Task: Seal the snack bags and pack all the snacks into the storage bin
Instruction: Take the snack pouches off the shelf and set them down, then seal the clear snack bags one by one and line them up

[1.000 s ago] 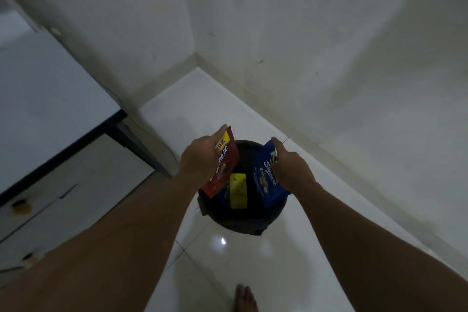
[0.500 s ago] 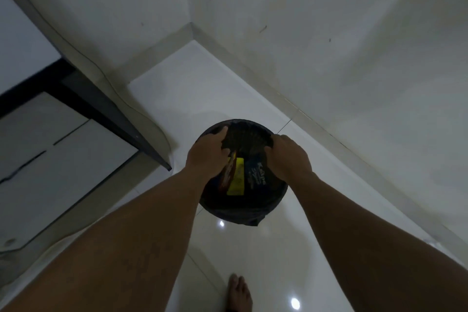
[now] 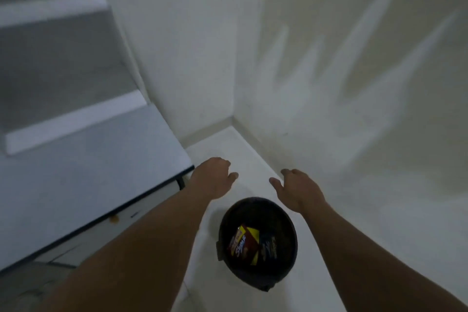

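Observation:
A round black storage bin (image 3: 286, 268) stands on the white tiled floor. Inside it lie a red snack bag (image 3: 241, 243), a yellow packet (image 3: 253, 232) partly under it, and a dark blue snack bag (image 3: 269, 246) to the right. My left hand (image 3: 214, 177) hovers above and beyond the bin's left side, fingers loosely curled, holding nothing. My right hand (image 3: 296, 189) hovers above the bin's far right rim, fingers spread, also holding nothing. Neither hand touches the bin.
A white desk (image 3: 83, 167) with a dark edge and drawers (image 3: 106, 225) stands at the left, close to the bin. White walls (image 3: 329, 83) meet in a corner just beyond my hands. The view is blurred by motion.
Both hands let go of the red and blue bags, which now lie in the bin. The hands have lifted up and away from it. The camera has tilted upward.

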Motion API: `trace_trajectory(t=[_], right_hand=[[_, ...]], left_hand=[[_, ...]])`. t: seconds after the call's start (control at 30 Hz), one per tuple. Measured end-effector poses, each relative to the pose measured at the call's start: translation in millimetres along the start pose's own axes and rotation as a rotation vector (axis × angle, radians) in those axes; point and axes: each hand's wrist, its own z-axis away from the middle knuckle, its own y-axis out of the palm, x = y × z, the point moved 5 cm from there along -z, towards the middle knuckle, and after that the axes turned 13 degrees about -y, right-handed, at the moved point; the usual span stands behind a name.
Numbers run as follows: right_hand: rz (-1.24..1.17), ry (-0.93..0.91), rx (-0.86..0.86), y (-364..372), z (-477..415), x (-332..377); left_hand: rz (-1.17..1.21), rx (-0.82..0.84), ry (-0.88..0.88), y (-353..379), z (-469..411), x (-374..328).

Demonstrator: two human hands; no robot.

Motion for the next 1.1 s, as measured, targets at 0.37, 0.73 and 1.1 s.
trace_trajectory(t=[0.37,0.73,1.1], right_hand=[[0.085,-0.217,-0.076,-160,12,231],[0.135,-0.49,-0.137,-238,40,509],[0.137,-0.773,-0.118,-252,32,726]], left_hand=[[0.032,-0.167,-0.221,-218,132,178],[0.056,-0.385,-0.435,-369,266,382],[0.091,-0.515,-0.646,-444,340,536]])
